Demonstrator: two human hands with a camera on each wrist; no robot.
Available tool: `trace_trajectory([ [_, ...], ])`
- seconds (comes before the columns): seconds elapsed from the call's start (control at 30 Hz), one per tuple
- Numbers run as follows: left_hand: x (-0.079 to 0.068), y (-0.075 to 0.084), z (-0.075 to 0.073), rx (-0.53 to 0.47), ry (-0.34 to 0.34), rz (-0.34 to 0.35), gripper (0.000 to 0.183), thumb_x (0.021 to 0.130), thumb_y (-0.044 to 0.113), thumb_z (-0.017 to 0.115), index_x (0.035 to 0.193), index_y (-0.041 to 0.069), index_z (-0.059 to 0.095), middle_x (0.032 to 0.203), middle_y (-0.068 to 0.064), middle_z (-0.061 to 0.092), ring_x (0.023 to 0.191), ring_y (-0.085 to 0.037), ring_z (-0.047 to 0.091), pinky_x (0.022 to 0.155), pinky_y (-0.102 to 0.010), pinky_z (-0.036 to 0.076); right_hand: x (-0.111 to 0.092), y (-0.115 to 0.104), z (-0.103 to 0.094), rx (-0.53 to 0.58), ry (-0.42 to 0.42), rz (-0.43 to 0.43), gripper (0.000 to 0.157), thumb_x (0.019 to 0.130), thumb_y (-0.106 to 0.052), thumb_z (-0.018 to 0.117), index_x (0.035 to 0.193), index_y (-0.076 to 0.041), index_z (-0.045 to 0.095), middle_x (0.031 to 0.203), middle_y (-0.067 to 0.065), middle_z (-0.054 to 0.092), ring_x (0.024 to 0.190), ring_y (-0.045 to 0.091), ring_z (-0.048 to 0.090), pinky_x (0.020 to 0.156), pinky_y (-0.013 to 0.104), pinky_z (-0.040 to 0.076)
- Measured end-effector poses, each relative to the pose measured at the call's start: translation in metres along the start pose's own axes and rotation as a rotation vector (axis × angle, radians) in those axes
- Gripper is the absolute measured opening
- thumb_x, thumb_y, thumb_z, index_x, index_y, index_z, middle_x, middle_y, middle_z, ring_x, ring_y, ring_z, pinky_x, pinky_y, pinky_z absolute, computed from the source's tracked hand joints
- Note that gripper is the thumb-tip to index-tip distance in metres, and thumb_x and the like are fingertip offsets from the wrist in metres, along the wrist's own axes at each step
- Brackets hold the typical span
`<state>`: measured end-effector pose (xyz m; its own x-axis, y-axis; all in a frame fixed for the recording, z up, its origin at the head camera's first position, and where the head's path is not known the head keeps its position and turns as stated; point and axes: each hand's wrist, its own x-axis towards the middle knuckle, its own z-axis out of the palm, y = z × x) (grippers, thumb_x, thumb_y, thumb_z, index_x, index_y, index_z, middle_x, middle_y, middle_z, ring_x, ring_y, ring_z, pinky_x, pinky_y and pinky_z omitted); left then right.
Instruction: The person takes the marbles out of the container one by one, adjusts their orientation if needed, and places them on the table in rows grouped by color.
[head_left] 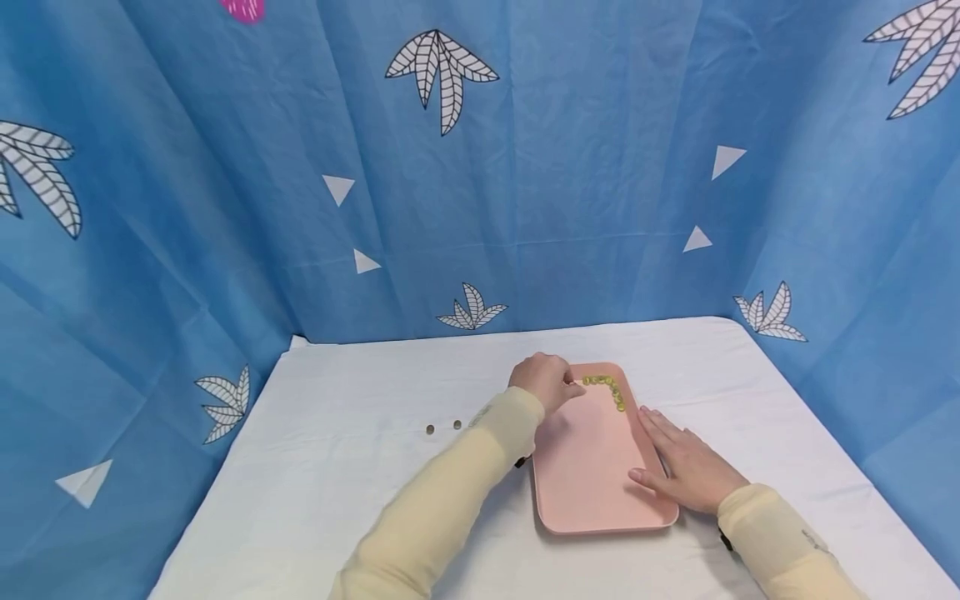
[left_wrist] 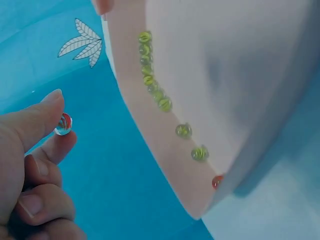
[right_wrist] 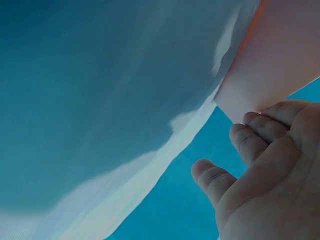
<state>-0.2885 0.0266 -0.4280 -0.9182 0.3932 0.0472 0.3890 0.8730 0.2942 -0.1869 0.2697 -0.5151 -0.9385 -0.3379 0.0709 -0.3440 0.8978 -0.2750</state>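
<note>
My left hand (head_left: 543, 379) is over the far left part of a pink tray (head_left: 588, 475). Thumb and forefinger pinch a clear marble (left_wrist: 64, 124) with a red-orange swirl. Yellow-green marbles (left_wrist: 145, 59) form a row inside the tray, following its far wall and bending round the far right corner. Two of them sit slightly apart, and beyond these a red marble (left_wrist: 217, 182) lies by the wall. Along the tray's right rim rests my right hand (head_left: 693, 471), its fingers straight and thumb spread over the edge, holding nothing.
Two small dark-looking marbles (head_left: 430, 429) lie on the white tablecloth (head_left: 322, 492) left of the tray, close to my left sleeve. That forearm covers part of the cloth. A blue patterned curtain (head_left: 517, 183) hangs behind the table and at both sides.
</note>
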Motion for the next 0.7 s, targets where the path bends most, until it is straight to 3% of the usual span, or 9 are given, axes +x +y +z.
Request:
trace_trajectory([
  [0.13, -0.011, -0.008, -0.005, 0.030, 0.040, 0.036, 0.022, 0.082, 0.048, 0.073, 0.087, 0.027, 0.072, 0.084, 0.012, 0.068, 0.066, -0.003, 0.054, 0.062, -0.022, 0.045, 0.000, 0.000, -0.001, 0.004, 0.000, -0.002, 0.096, 0.086, -0.065, 0.056, 0.151, -0.002, 0.025, 0.154, 0.017, 0.027, 0.139, 0.037, 0.029, 0.106, 0.059, 0.027],
  [0.4, -0.032, -0.025, -0.012, 0.018, 0.114, 0.094, 0.021, 0.079, 0.043, 0.077, 0.084, 0.024, 0.071, 0.080, 0.008, 0.069, 0.062, -0.005, 0.052, 0.056, -0.021, 0.043, 0.000, 0.001, -0.002, 0.008, 0.014, -0.017, 0.096, 0.086, -0.064, 0.057, 0.151, -0.001, 0.025, 0.154, 0.019, 0.028, 0.138, 0.038, 0.030, 0.106, 0.059, 0.028],
  [0.7, -0.055, -0.057, -0.024, -0.060, 0.117, 0.061, 0.019, 0.081, 0.039, 0.076, 0.088, 0.021, 0.073, 0.069, 0.012, 0.061, 0.061, -0.006, 0.051, 0.058, -0.023, 0.043, -0.002, -0.002, -0.004, 0.015, 0.019, -0.019, 0.095, 0.086, -0.063, 0.058, 0.150, 0.000, 0.026, 0.153, 0.019, 0.029, 0.138, 0.038, 0.030, 0.105, 0.059, 0.028],
])
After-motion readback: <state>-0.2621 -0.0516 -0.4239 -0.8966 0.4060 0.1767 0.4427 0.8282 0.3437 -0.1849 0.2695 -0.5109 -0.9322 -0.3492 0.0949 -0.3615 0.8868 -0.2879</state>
